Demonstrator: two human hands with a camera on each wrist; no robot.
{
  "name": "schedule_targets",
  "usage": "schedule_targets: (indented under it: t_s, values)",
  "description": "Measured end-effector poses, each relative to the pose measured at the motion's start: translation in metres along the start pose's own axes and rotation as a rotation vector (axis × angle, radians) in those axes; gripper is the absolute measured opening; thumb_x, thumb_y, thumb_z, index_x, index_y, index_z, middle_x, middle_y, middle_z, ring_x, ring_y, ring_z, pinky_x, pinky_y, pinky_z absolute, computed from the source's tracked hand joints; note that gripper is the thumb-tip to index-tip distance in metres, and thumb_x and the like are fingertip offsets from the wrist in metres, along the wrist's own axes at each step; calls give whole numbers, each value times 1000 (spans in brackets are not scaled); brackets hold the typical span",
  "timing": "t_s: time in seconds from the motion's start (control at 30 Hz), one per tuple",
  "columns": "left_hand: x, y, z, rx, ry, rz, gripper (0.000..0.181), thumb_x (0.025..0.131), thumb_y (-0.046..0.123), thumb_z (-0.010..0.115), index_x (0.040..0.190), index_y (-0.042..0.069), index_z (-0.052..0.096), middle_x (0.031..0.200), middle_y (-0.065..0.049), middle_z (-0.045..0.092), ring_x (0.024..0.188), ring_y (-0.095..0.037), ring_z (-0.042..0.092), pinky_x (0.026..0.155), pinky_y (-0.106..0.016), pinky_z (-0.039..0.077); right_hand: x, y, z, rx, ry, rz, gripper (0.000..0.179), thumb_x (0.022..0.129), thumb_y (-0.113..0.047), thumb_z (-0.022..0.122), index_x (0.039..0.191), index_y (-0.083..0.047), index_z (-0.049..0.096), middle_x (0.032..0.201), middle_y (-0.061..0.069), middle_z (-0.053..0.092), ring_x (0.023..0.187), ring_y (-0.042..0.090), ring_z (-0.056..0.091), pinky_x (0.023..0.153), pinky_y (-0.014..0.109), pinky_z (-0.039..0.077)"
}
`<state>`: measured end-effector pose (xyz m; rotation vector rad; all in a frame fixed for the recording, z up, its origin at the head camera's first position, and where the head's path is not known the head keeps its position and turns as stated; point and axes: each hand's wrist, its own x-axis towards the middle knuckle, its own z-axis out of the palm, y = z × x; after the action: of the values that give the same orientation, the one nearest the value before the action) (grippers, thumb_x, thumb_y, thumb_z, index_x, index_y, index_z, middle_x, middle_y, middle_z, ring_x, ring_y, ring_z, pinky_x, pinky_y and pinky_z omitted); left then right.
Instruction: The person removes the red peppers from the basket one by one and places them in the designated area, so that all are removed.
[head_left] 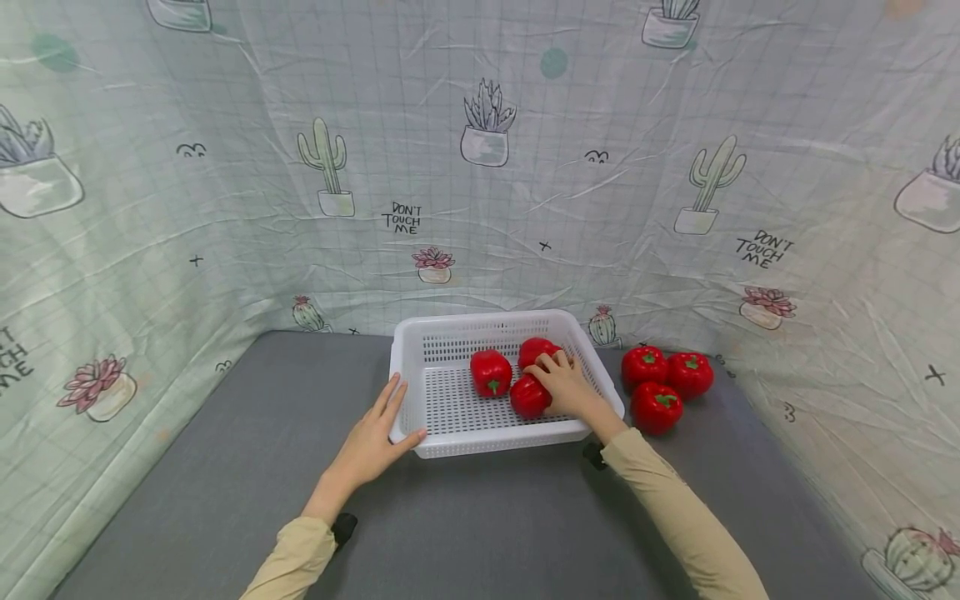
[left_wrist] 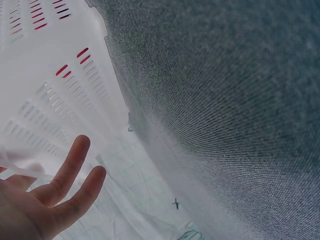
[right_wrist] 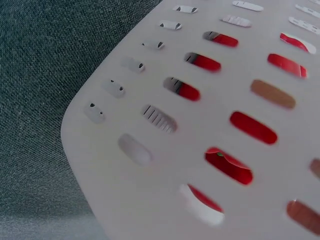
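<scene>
A white plastic basket (head_left: 450, 443) with slotted walls sits on the grey table and holds three red bell peppers. One bell pepper (head_left: 491, 372) lies near its middle, another (head_left: 536, 351) toward the back. My right hand (head_left: 564, 387) reaches over the basket's right front side and grips the front bell pepper (head_left: 528, 398) from above, its fingers bent over it. At the left front corner, my left hand (head_left: 372, 439) rests on the rim with its fingers spread. In the left wrist view, that left hand (left_wrist: 47, 202) has extended fingers by the slotted wall. Slots in the right wrist view show red behind the basket wall (right_wrist: 165, 200).
Three more red bell peppers (head_left: 655, 408) stand clustered on the table to the right of the basket. A cloth (head_left: 480, 200) printed with cactus drawings hangs behind and along both sides. The grey tabletop (head_left: 480, 517) stretches toward me.
</scene>
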<state>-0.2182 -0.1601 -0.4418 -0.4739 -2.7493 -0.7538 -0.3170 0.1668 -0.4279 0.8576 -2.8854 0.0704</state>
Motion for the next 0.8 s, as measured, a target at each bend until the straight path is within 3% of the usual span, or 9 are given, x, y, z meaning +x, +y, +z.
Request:
schedule_targets:
  t_s: [0.5,0.8]
  values:
    - [0,1,0,1,-12,-16,80,81,52,55,142,10,23,151,-6,15,123,-35,41,88,-51,40,-2,-1,-4,44,-29,2,75,53,-24,84,119,-15,52,129,7,46,113,29,31,90,54,31]
    - [1,2,-2,0,-14,-19,80,81,52,55,142,10,23,150,-6,15,123,-36,42,87,-52,40,-3,-3,-8,65,-2,4,71,52,-23,85,115,-15,52,121,8,54,110,27,34,89,52,33]
